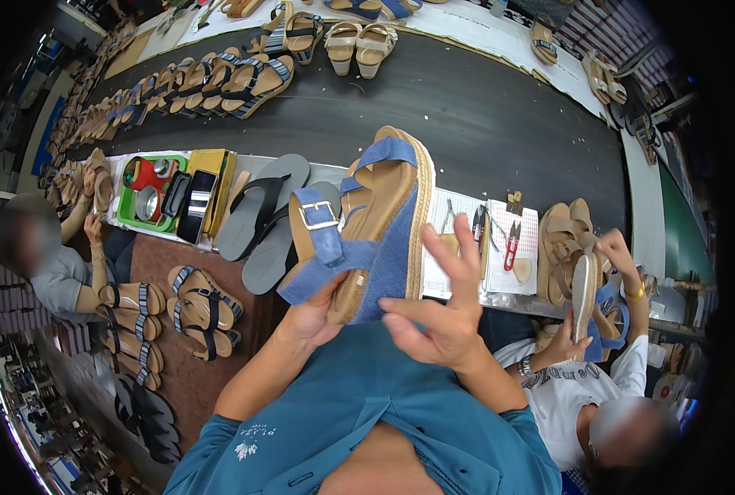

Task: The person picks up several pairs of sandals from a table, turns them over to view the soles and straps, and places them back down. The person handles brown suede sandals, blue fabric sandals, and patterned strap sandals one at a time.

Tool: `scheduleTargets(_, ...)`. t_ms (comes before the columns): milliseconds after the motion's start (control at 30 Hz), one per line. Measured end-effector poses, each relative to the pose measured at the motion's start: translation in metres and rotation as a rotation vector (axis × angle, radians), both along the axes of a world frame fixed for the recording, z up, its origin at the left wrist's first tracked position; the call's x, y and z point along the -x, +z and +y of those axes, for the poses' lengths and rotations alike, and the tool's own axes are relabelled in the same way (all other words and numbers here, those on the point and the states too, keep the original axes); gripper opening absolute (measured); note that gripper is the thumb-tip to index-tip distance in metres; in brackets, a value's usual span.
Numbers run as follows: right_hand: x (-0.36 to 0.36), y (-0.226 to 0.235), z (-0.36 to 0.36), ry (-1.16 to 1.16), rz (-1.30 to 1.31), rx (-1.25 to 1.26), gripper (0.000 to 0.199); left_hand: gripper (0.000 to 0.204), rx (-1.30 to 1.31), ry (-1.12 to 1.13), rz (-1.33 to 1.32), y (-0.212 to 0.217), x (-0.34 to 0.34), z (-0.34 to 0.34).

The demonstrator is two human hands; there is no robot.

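Note:
A blue wedge sandal (381, 223) with a buckled ankle strap and a tan insole is held up in front of my chest, its toe pointing away. My left hand (311, 318) grips it at the heel, fingers partly hidden behind the strap. Alongside the blue wedge, my right hand (441, 301) has its fingers spread, with the index fingertip touching the heel's side. Black and grey flip-flops (256, 206) lie on the bench just left of the sandal. To its right are a white gridded sheet (458, 206) and red-handled snips (512, 246).
A dark conveyor belt (466, 107) runs across, carrying rows of sandals (194, 78). On the left bench sit a green basket (128, 202) and a phone (201, 198). Striped sandals (202, 305) lie at lower left. One co-worker (62, 272) sits left; another (590, 379), right, holds a sandal.

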State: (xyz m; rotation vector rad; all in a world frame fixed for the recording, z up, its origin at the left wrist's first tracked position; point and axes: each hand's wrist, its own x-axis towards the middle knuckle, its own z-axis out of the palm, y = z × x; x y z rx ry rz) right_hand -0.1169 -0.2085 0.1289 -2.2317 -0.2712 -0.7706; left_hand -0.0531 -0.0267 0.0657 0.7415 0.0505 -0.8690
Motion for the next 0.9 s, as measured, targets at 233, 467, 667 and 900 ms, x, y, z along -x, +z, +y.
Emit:
scheduleTargets(233, -0.005, -0.039, -0.017, -0.379, 0.239, -0.795, 0.033, 0.046, 0.328, -0.004, 0.072, 0.003, -0.002, 0.005)
scheduleTargets(467, -0.008, -0.047, -0.027, -0.152, 0.291, -0.935, 0.040, 0.078, 0.121, -0.126, 0.058, -0.001, -0.004, 0.012)
scheduleTargets(667, -0.007, -0.025, -0.018, -0.063, 0.219, -0.973, 0.042, 0.077, 0.119, -0.122, 0.006, 0.005, -0.004, 0.017)
scheduleTargets(900, -0.002, -0.020, -0.011, -0.018, 0.206, -0.895, 0.047, 0.078, 0.100, -0.114, -0.062, 0.010, -0.005, 0.020)
